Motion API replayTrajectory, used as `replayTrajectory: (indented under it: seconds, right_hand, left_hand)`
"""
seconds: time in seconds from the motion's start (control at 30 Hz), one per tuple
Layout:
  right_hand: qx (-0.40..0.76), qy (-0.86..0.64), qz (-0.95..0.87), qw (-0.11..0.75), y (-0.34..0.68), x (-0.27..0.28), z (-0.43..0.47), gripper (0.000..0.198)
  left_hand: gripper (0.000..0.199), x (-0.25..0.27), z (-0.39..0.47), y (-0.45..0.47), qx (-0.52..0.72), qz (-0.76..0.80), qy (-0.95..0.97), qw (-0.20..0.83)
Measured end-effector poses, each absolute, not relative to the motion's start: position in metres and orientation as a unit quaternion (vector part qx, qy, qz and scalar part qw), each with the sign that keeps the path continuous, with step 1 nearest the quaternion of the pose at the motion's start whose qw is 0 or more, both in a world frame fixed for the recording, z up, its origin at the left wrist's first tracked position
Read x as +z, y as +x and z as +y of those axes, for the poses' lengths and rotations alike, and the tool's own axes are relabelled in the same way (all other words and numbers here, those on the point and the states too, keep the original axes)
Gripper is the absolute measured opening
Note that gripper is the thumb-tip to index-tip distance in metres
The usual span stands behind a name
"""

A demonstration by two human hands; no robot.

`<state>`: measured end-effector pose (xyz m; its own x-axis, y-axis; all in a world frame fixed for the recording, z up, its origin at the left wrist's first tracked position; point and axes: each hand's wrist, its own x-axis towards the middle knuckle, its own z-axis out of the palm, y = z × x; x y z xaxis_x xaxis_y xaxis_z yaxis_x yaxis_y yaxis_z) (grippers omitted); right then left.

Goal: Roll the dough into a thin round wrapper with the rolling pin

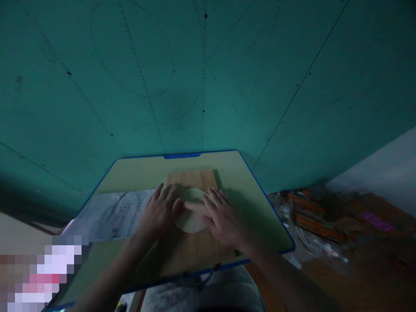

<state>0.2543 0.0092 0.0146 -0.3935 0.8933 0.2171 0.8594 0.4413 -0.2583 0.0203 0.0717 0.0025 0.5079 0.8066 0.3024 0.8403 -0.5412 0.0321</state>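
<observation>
A pale round flat sheet, which looks like dough, lies on a wooden board. Across its middle runs a short pale rod like a small rolling pin, its ends hidden under my hands. My left hand rests palm down at the sheet's left side, with fingers stretched forward and its thumb side by the rod. On the right side my right hand lies likewise, fingers extended and slightly spread over the rod's other end. Neither hand's fingers wrap round anything that I can see.
The board sits on a pale blue-edged tabletop. A printed paper sheet lies to the left. Behind stands a green wall with drawn lines. Cardboard and plastic wrapping lie at lower right.
</observation>
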Motion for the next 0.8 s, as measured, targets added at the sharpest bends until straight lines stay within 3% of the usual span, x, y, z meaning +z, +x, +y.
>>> replayTrajectory:
  seconds: [0.2, 0.47, 0.57, 0.8]
  right_hand:
    - [0.060, -0.488, -0.852, 0.182, 0.246, 0.012, -0.030, 0.060]
    - [0.069, -0.564, -0.811, 0.140, 0.282, 0.014, 0.083, 0.042]
    - [0.105, -0.572, -0.804, 0.121, 0.281, 0.013, 0.079, 0.049]
    - [0.082, -0.448, -0.871, 0.183, 0.237, 0.014, -0.025, 0.073]
  left_hand:
    - [0.043, -0.007, 0.025, 0.000, -0.164, -0.440, -0.880, 0.075]
    - [0.046, 0.034, 0.116, 0.074, -0.057, -0.587, -0.807, 0.021]
    - [0.048, 0.036, 0.123, 0.081, -0.052, -0.608, -0.792, 0.021]
    - [0.046, -0.016, 0.073, 0.004, -0.140, -0.515, -0.845, 0.031]
